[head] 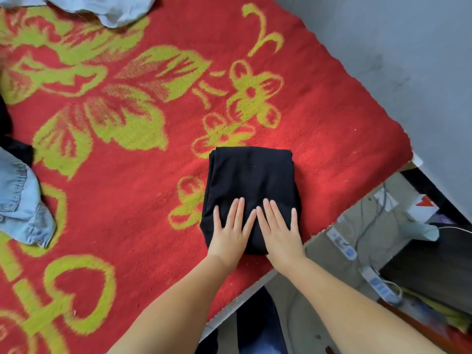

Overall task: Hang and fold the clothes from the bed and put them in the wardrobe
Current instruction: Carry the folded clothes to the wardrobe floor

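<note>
The folded black garment (251, 192) lies near the bed's right edge on the red blanket with yellow-green flowers (127, 175). Both hands lie flat on its near half: the left hand (231, 232) and the right hand (279, 231) side by side, fingers straight and spread, index fingertips almost touching, nothing grasped or pinched by either. This looks like the final pressing of the fold before the bundle goes to the wardrobe.

To do it well, I judge the palms should sweep outward from the middle toward the far edge, pushing trapped air and slack out so the layers sit square. The near right corner bulges a little under the right hand, so it wants firmer pressure there. When lifting, sliding both hands under from opposite sides would likely keep the layers from slipping apart; the soft fabric will probably sag if carried by one edge.

Much is unclear. What kind of garment the black one is cannot be told, since its folds hide any sleeves or legs. A denim garment (21, 200) is cut off at the left edge, with dark cloth (15, 146) behind it, and a pale blue garment (112, 8) is cropped at the top. The wardrobe is out of sight. Beside the bed, power strips (342, 242) and cables lie among blurred clutter on the floor
</note>
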A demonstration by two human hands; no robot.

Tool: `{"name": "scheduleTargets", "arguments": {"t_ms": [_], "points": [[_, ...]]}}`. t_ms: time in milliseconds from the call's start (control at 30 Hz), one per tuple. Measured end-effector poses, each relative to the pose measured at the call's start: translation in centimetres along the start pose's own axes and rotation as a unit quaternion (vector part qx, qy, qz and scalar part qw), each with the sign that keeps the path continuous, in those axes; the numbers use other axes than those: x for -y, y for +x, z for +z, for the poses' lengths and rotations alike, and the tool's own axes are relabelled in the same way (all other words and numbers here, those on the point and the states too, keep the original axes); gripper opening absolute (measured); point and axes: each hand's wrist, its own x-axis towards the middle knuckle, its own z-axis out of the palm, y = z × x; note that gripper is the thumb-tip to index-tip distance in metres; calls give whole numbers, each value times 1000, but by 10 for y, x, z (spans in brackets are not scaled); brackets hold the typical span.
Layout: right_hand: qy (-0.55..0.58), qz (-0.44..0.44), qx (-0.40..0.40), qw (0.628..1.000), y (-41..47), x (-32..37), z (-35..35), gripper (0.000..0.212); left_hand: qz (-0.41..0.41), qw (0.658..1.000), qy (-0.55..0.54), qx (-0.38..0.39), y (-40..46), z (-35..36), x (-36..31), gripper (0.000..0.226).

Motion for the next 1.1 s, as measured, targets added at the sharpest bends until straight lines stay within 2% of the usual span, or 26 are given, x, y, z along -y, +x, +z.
{"name": "scheduleTargets", "arguments": {"t_ms": [133, 267, 400, 533, 700, 833, 967, 1100], "points": [[50, -19, 10, 999, -2, -4, -11, 91, 16, 999, -14, 34, -3, -13, 5, 79], [126, -26, 25, 991, -1, -14, -63, 73, 31, 996, -16, 86, 6, -67, 29, 83], [136, -17, -27, 990, 2, -22, -140, 66, 3, 998, -6, 59, 9, -147, 54, 79], [114, -52, -69, 990, -9, -30, -225, 60, -42, 999, -8, 2, -16, -223, 75, 84], [53, -146, -134, 979, -29, 6, -318, 59, -144, 987, -20, -65, -84, -284, 114, 78], [-8, -240, -187, 952, -52, 67, -370, 61, -244, 963, -26, -112, -162, -297, 149, 77], [-89, -347, -213, 909, -89, 151, -399, 60, -361, 924, -34, -124, -262, -284, 168, 77], [-155, -441, -213, 858, -145, 235, -398, 65, -461, 878, -65, -114, -366, -252, 162, 78]]}}
